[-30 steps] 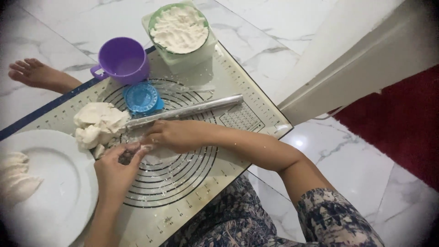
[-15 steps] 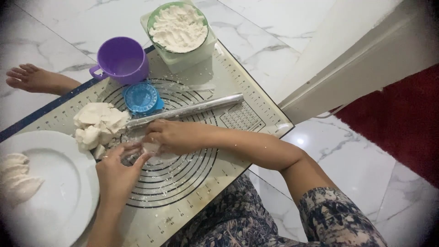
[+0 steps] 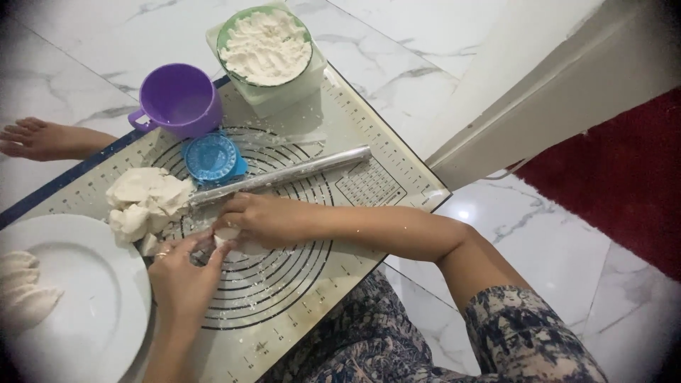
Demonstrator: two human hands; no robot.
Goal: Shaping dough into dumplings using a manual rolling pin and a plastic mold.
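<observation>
Both hands meet over a pastry mat (image 3: 298, 284) printed with black rings. My left hand (image 3: 186, 269) and my right hand (image 3: 264, 221) pinch a small white piece of dough (image 3: 228, 236) between their fingertips, just above the mat. A larger lump of white dough (image 3: 142, 201) lies on the mat right beside the hands. A metal rolling pin (image 3: 284, 174) lies slantwise just beyond my right hand. A blue round dumpling press (image 3: 211, 159) rests behind the pin.
A white plate (image 3: 78, 298) at the left holds shaped dough pieces (image 3: 23, 289). A purple cup (image 3: 179, 99) and a green bowl of flour (image 3: 265, 50) stand at the mat's far side. A bare foot (image 3: 42, 138) lies on the marble floor. Red carpet (image 3: 624, 170) lies at the right.
The fingers of both hands have shifted slightly on the small dough piece; the left hand has drawn a little closer to the right. Nothing else has moved.
</observation>
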